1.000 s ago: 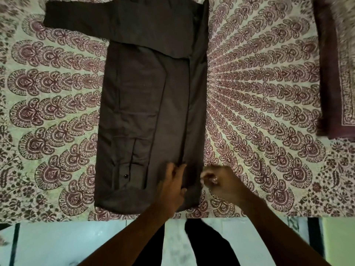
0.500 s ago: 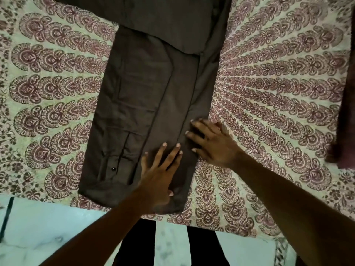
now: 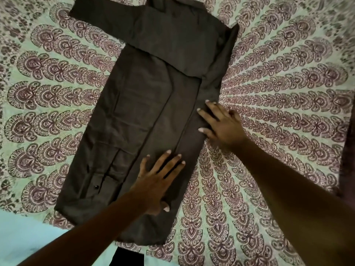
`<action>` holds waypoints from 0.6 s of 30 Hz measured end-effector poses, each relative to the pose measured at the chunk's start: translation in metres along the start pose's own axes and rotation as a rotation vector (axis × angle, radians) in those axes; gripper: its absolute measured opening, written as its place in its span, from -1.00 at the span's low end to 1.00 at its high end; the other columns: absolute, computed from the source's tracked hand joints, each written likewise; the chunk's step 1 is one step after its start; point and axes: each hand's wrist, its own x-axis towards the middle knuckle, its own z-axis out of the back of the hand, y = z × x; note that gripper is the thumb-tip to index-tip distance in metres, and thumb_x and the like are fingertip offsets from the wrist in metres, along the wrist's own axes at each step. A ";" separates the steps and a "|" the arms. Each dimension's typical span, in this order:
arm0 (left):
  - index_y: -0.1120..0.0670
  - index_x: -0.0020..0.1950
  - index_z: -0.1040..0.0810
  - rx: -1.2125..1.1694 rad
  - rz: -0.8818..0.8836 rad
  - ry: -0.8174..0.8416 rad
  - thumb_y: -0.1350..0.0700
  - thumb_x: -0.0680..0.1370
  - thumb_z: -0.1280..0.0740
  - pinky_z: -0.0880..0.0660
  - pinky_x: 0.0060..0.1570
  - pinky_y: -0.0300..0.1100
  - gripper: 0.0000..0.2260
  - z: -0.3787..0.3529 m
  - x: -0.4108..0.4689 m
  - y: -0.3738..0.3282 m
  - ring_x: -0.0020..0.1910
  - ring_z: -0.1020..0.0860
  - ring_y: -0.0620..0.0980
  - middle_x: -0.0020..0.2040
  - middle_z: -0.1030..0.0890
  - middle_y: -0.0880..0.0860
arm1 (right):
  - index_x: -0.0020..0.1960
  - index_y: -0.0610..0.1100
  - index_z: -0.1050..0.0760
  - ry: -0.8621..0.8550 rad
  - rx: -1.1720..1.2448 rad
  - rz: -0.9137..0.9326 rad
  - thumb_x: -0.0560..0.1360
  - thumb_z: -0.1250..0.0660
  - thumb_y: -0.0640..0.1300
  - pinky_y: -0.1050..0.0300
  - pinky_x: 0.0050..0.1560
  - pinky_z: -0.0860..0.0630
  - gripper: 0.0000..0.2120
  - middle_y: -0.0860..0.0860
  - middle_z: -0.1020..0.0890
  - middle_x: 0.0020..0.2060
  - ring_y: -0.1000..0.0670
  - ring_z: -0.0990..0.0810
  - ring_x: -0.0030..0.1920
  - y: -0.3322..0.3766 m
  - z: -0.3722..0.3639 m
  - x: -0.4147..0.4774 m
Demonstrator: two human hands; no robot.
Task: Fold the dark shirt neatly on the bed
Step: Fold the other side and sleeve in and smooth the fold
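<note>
The dark shirt (image 3: pixel 138 116) lies flat on the bed as a long narrow strip, its right side folded inward and one sleeve stretched out to the upper left. A cuff button shows near its lower left. My left hand (image 3: pixel 159 179) rests flat with fingers spread on the shirt's lower part, near the folded edge. My right hand (image 3: pixel 221 125) presses flat on the shirt's right edge, higher up, fingers spread and half on the bedsheet. Neither hand grips the cloth.
The bedsheet (image 3: pixel 278 104) has a maroon fan pattern on pale ground. The bed's near edge runs along the bottom left, with pale floor (image 3: pixel 25 235) below it. A dark maroon cloth (image 3: pixel 348 150) lies at the far right edge.
Both hands went from the shirt's bottom hem to lying flat on it. The right hand has slid up along the right folded edge, and the left has moved slightly upward.
</note>
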 end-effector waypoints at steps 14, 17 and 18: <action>-0.02 0.68 -0.15 -0.045 0.025 -0.342 -0.39 0.48 -0.28 -0.21 0.49 0.23 -0.13 0.072 0.139 0.027 0.68 -0.08 0.05 0.71 -0.09 -0.03 | 0.50 -0.05 -0.39 -0.065 -0.067 0.078 0.67 0.01 0.22 -0.30 0.42 -0.25 -0.45 -0.11 -0.37 0.52 -0.17 -0.34 0.52 -0.063 0.039 0.086; -0.02 0.71 -0.06 -0.011 -0.055 -0.303 -0.41 0.56 -0.15 -0.16 0.53 0.23 -0.17 0.063 0.148 0.039 0.69 -0.04 0.07 0.72 -0.04 0.01 | 0.42 -0.04 -0.44 -0.072 -0.122 0.098 0.67 -0.02 0.21 -0.32 0.39 -0.26 -0.50 -0.11 -0.43 0.45 -0.18 -0.39 0.46 -0.080 0.055 0.114; -0.02 0.71 -0.04 -0.010 -0.059 -0.304 -0.42 0.57 -0.13 -0.15 0.54 0.23 -0.17 0.059 0.149 0.041 0.70 -0.02 0.07 0.72 -0.03 0.02 | 0.41 -0.05 -0.44 -0.093 -0.117 0.081 0.68 -0.03 0.20 -0.34 0.39 -0.25 -0.52 -0.11 -0.42 0.44 -0.18 -0.38 0.47 -0.085 0.063 0.125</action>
